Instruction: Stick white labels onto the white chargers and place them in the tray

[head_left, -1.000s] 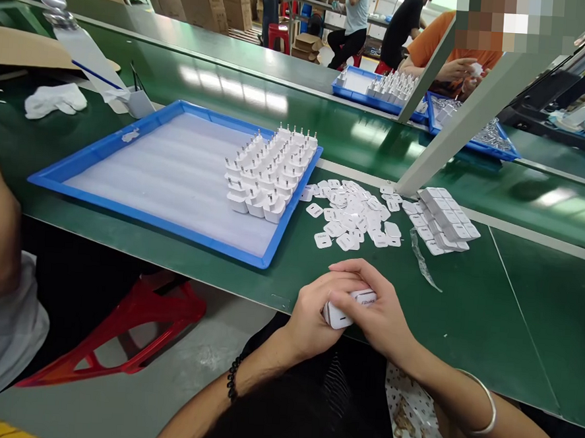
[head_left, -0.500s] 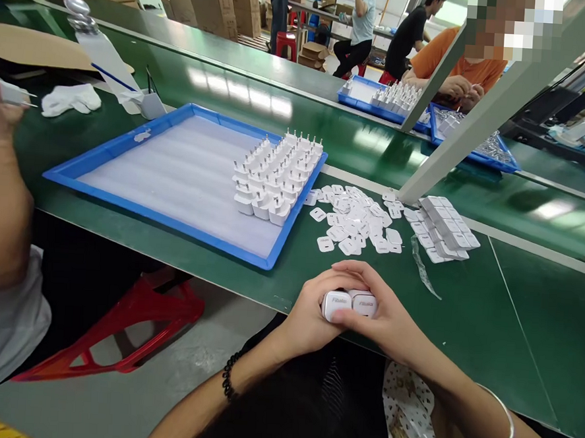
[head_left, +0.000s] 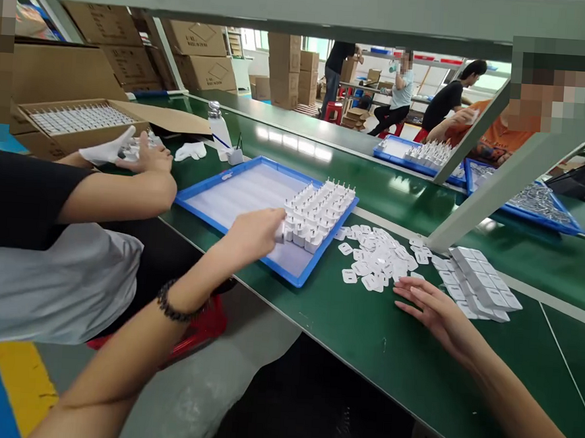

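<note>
My left hand (head_left: pixel 256 233) is closed on a white plug charger (head_left: pixel 280 231), mostly hidden by the fingers, over the blue tray (head_left: pixel 296 279). It is at the near left corner of several rows of white plug chargers (head_left: pixel 317 210), which stand in the tray with metal pins upward. My right hand (head_left: pixel 430 313) is open, fingers spread and holding nothing. Its fingertips reach the near right edge of a loose pile of square white plates (head_left: pixel 377 257). Some of these carry small grey print.
Stacked white blocks (head_left: pixel 481 283) sit right of the pile, by a slanted metal post (head_left: pixel 494 159). At left, a co-worker's gloved hand (head_left: pixel 107 149) and bare hand handle white pieces near a carton (head_left: pixel 75 116). Beyond are trays of chargers (head_left: pixel 410 157) and metal parts (head_left: pixel 536 201).
My hands, together around two white chargers before, are now apart. The left went to the tray with a charger; the right opened and moved toward the pile. The view has shifted up and left.
</note>
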A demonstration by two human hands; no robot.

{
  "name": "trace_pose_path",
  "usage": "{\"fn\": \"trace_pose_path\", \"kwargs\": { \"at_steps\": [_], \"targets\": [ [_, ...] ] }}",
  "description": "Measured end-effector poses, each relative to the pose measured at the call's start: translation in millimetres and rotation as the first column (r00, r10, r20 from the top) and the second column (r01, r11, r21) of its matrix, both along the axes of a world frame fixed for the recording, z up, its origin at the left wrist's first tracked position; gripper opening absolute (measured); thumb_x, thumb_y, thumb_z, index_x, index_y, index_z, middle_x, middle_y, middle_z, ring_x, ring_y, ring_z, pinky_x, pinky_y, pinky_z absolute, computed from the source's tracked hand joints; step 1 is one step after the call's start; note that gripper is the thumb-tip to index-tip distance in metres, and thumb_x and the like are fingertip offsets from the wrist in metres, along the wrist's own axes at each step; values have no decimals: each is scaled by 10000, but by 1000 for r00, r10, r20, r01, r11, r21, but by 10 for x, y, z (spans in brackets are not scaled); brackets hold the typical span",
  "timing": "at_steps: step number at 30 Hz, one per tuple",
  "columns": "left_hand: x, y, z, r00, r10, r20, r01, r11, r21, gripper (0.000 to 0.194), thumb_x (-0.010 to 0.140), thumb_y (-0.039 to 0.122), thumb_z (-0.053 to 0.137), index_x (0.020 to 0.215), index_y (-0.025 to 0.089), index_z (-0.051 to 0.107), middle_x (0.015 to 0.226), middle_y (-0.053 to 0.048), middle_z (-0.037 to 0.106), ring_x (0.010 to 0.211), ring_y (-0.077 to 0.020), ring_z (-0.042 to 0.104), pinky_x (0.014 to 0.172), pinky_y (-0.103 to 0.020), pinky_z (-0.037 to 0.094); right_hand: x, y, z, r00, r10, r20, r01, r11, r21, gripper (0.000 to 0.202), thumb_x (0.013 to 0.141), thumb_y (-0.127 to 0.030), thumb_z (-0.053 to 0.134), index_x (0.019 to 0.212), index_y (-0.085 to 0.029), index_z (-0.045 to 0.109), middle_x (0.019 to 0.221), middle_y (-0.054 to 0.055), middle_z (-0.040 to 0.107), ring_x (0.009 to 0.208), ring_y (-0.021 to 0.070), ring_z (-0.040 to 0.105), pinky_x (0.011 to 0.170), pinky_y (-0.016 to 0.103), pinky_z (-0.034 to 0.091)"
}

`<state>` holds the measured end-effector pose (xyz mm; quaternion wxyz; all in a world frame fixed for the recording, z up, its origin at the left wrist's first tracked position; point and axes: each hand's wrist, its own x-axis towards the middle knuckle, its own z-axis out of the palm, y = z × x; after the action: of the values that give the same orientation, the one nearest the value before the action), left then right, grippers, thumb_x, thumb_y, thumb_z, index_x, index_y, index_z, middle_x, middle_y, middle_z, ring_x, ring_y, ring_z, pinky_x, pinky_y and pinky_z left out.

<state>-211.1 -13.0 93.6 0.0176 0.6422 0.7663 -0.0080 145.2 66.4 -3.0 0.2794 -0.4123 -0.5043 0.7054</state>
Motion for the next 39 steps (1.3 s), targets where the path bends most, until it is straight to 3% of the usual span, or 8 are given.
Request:
{"fn": "trace_pose_path", "kwargs": {
  "at_steps": [3, 7, 13, 21, 24, 28, 31, 39],
  "targets": [
    [-223, 343, 33, 989, 52, -137, -70, 989, -131, 272, 743, 105, 617, 1015, 109, 615, 1020, -177, 690, 959, -332, 671, 754, -352, 491, 87, 58, -108, 997, -52, -63, 48, 997, -68, 223, 859, -389, 695, 1038, -257, 714, 1187, 62, 640, 1229, 262, 544, 976, 346, 527],
    [-272, 673, 4, 981, 12, -194, -70, 954, -291, 347, 611, 75, 729, 951, 107, 669, 981, -162, 713, 897, -324, 693, 744, -342, 508, 113, 70, -176, 997, -38, -65, 32, 995, -93, 212, 845, -357, 719, 1024, -243, 732, 1143, 60, 656, 1172, 235, 570, 935, 287, 547],
    [-260, 796, 29, 967, -16, -253, -88, 916, -392, 522, 510, 16, 748, 1020, 109, 691, 1071, -177, 704, 967, -353, 675, 759, -354, 528, 102, 67, -172, 997, -38, -73, 31, 995, -94, 202, 821, -348, 749, 989, -235, 747, 1077, 54, 671, 1110, 214, 592, 917, 263, 554],
    [-521, 1169, -9, 980, 110, -166, -191, 756, -626, 471, 383, 165, 876, 838, 151, 754, 699, -83, 692, 769, -335, 680, 704, -399, 553, 81, 41, -151, 996, -71, -57, 66, 995, -74, 241, 768, -370, 798, 956, -224, 759, 1022, 55, 685, 1049, 208, 611, 882, 264, 560],
    [-618, 1256, -23, 977, 187, -102, -204, 683, -701, 403, 450, 232, 896, 812, 136, 745, 731, -94, 683, 765, -300, 686, 696, -393, 564, 77, 24, -159, 998, -55, -35, 55, 998, -12, 271, 760, -400, 799, 954, -215, 758, 1008, 67, 688, 1037, 226, 618, 883, 297, 556],
    [-675, 1315, -40, 971, 238, -28, -180, 646, -742, 246, 758, 298, 768, 912, 123, 690, 897, -76, 689, 828, -215, 678, 745, -373, 571, 64, 8, -156, 999, -34, -2, 34, 998, 46, 314, 754, -445, 793, 956, -209, 749, 1008, 84, 689, 1049, 260, 615, 901, 358, 541],
    [-662, 1334, -54, 966, 256, 34, -147, 651, -744, 202, 880, 299, 661, 979, 124, 655, 959, -55, 681, 844, -173, 668, 760, -352, 571, 50, -7, -146, 1000, -30, 6, 29, 998, 64, 339, 746, -464, 794, 956, -204, 739, 1014, 90, 681, 1053, 269, 609, 912, 386, 527],
    [-572, 1249, -14, 952, 252, 175, -71, 736, -673, 145, 836, 247, 706, 849, 109, 664, 787, -19, 689, 714, -139, 670, 700, -311, 578, -13, -14, -101, 998, -47, -28, 49, 995, 89, 337, 689, -455, 828, 876, -191, 733, 925, 70, 678, 958, 232, 622, 837, 364, 529]
  ]
}}
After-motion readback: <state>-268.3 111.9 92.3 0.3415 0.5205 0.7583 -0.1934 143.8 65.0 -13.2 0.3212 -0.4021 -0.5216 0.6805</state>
